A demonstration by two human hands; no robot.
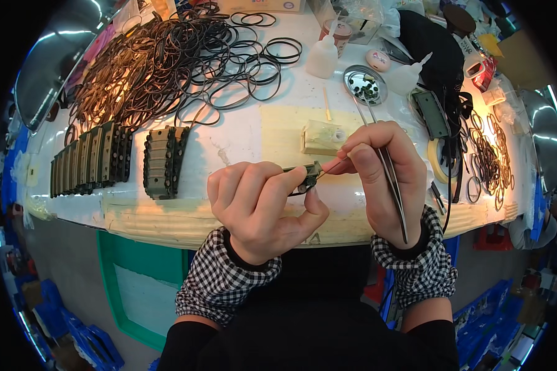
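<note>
Between the thumb and fingers of my left hand is a small dark green part with a black band at its edge. My right hand pinches a thin stick-like tool whose tip meets the part's right end; what the tip does there is too small to tell. Metal tweezers lie through the same hand, their points toward the far side. Just beyond the fingers sits a cream block on a yellowish patch of the table. Farther off is a round metal dish with several small dark green bits.
Black loop bands lie heaped at the far left. Rows of green ridged blocks and a shorter stack stand at left. Squeeze bottles are at the back. Right of my hands are a tape roll and more bands.
</note>
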